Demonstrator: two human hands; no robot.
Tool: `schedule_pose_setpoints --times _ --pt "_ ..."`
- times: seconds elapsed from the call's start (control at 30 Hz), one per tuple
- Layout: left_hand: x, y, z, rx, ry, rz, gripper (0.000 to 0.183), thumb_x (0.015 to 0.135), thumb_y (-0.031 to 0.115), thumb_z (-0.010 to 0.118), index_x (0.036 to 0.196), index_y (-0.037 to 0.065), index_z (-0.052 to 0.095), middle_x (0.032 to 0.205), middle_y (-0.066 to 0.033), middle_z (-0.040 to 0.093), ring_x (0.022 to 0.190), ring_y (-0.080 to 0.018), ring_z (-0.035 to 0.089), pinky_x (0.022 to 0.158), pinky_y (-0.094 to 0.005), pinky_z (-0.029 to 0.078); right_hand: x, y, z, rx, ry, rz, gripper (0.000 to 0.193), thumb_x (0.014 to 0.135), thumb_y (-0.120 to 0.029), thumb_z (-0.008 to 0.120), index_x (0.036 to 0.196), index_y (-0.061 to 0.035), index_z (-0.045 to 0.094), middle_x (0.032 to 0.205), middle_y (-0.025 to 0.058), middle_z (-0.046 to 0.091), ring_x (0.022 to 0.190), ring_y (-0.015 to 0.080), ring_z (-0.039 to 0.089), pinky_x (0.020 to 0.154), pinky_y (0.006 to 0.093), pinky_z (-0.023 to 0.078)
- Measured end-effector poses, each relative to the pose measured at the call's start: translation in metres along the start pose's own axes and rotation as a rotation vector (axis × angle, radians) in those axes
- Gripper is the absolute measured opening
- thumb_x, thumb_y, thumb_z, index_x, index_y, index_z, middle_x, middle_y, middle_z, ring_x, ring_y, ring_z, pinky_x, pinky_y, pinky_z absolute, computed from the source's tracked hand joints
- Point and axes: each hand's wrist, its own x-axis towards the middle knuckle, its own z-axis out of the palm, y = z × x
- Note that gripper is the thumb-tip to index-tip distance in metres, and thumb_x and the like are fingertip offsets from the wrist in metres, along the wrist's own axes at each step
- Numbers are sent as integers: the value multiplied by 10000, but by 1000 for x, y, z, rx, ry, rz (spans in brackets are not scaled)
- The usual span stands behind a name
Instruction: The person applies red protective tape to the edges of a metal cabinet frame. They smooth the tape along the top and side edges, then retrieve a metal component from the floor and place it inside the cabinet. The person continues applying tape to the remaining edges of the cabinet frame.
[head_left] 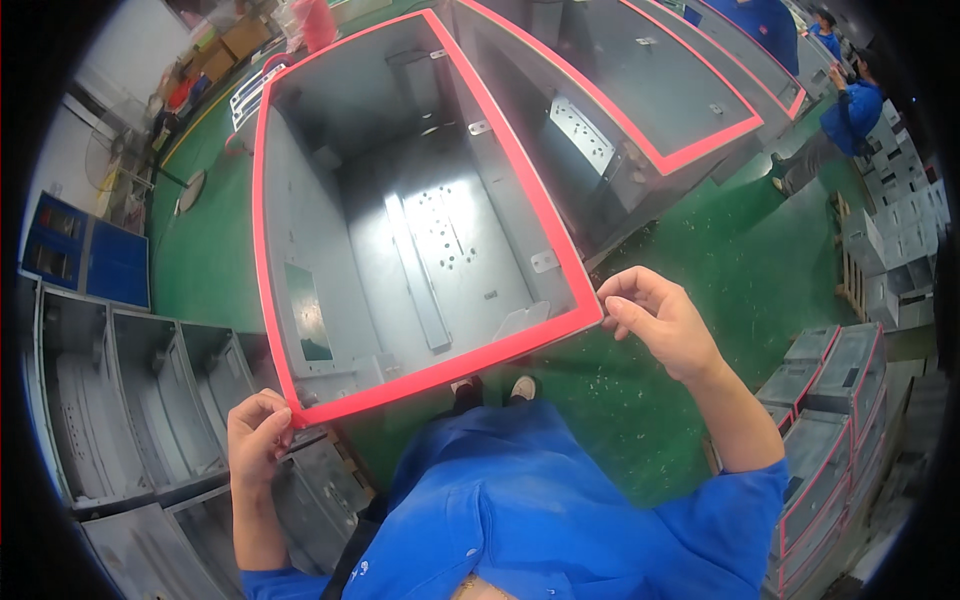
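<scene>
A glossy green floor carries a yellow line at upper left; near the pale wall are a pedestal fan, a blue cabinet and brown cardboard boxes; a wooden pallet lies far right

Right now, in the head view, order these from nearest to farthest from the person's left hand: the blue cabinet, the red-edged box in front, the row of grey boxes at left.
1. Red-edged box: its near left corner is at the left hand.
2. Row of grey boxes: left side.
3. Blue cabinet: far left, beyond the row.
</scene>
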Motion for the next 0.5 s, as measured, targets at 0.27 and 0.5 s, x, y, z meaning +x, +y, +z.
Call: schedule_pose_setpoints --times 0.27,0.5 --pt "-4 6 0 116 44 -69 127 768 90 607 696 -5 564 546 -26 503 422 -50 411 353 -168 261 7 -3 12 -42 37 -9 150 821 -122 576 914 -11 537 854 29 564 741 72 510 616 211 415" --pt "-3 23 6 196 58 -137 165 769 188 649 735 29 619 608 -11 570 502 -32 460 415 -175 289 3 7 7 -101 60 -89 100 819 -61 551 890 -11 501 818 25 517 687 75 464 590 197 365"
